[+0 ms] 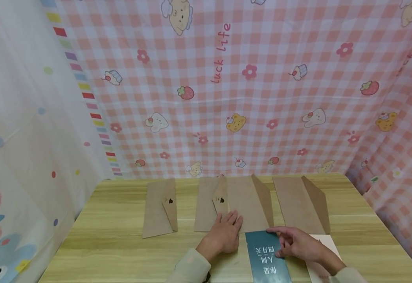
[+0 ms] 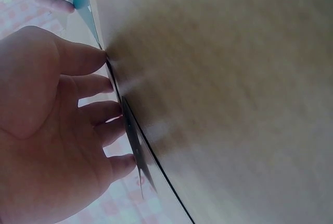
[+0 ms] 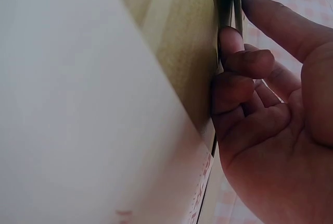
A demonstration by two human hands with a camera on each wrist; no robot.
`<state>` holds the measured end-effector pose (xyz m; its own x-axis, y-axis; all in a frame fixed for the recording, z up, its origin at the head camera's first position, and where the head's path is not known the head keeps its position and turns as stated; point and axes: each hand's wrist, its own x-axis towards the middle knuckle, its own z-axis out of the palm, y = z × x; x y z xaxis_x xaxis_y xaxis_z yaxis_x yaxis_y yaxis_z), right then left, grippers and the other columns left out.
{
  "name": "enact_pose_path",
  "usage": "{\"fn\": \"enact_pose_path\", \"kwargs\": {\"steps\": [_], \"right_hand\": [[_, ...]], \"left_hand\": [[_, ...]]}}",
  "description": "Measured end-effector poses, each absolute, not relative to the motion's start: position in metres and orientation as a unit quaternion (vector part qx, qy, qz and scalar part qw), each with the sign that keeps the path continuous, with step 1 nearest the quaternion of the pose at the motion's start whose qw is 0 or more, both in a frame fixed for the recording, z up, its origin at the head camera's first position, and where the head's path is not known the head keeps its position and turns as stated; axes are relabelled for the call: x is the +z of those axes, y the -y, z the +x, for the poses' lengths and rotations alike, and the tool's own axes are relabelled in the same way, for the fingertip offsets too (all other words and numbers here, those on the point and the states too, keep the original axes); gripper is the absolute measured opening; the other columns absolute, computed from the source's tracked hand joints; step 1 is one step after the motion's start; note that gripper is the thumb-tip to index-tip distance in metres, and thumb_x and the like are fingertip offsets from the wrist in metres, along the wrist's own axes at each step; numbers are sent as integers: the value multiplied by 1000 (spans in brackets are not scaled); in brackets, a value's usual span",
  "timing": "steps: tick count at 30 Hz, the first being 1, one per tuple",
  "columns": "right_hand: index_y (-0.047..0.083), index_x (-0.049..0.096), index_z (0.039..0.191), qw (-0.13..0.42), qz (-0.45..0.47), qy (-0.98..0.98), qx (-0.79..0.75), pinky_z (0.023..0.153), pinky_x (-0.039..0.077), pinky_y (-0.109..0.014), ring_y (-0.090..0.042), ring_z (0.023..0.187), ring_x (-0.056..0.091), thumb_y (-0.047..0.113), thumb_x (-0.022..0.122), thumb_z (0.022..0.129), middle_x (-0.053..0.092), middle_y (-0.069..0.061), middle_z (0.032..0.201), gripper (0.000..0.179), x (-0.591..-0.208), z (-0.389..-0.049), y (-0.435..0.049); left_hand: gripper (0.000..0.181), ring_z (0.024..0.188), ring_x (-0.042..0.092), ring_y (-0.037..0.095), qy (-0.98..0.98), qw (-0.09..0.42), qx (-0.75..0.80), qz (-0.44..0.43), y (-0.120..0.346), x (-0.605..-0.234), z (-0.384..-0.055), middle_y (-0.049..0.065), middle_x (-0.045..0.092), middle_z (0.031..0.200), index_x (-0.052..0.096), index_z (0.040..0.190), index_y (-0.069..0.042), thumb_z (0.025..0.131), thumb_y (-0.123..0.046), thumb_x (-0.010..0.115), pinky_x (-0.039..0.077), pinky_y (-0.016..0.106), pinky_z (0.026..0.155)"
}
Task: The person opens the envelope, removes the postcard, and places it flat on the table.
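While envelopes [image 1: 243,196] were touched by the outspread left hand [image 1: 224,234], the right hand's [image 1: 299,245] pinched teal card [image 1: 256,239] was legible only in head view.

Here on the table [image 1: 121,255], first envelope [image 1: 155,208] out left, second envelope [image 1: 205,204] and third envelope [image 1: 244,206] side by side, left hand [image 1: 224,234] across their near corners, fourth envelope [image 1: 292,204] right, cloth [image 1: 206,151] behind, front card [image 1: 257,257] before the third, right hand [image 1: 298,244] at its right edge, another card [image 1: 328,241] rightward

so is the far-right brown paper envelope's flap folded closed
No, the far-right brown paper envelope has its flap spread open to the side.
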<state>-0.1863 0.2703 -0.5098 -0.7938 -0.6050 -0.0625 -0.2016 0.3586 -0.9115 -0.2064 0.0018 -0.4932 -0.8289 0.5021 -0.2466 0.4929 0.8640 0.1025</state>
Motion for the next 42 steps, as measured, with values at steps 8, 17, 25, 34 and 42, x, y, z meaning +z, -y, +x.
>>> {"fn": "enact_pose_path", "kwargs": {"steps": [8,17,25,34,42], "right_hand": [[-6,52,138,198,-249,-810,-492,51,36,-16,0,61,47,14,81,81,57,-1,78,67,-507,-186,-269],[-3,53,137,197,-250,-814,-487,52,38,-16,0,62,47,15,82,80,56,2,75,67,-510,-186,-267],[-2,54,137,199,-243,-817,-483,53,39,-17,-1,63,47,14,82,81,55,2,76,65,-509,-186,-266],[-4,56,136,200,-243,-821,-476,51,35,-16,0,61,45,14,81,81,53,3,74,63,-508,-186,-266],[-3,56,136,201,-236,-828,-468,50,32,-16,-1,60,44,14,80,82,52,3,74,61,-506,-186,-264]], "left_hand": [[52,151,21,17,-956,132,19,261,-1,-492,-205,3,26,163,35,155,-17,104,-26,40,20,44,121],[52,151,21,17,-956,136,24,260,-1,-491,-204,3,26,164,35,155,-16,104,-27,41,20,45,122],[53,151,22,17,-956,131,24,263,-1,-492,-204,4,26,163,36,155,-16,104,-29,42,20,45,121],[53,151,20,17,-955,128,25,265,-1,-493,-205,3,25,164,35,155,-16,104,-29,40,19,45,122],[53,151,22,17,-957,122,21,263,-1,-493,-205,3,26,163,36,155,-16,104,-29,41,20,45,121]]}}
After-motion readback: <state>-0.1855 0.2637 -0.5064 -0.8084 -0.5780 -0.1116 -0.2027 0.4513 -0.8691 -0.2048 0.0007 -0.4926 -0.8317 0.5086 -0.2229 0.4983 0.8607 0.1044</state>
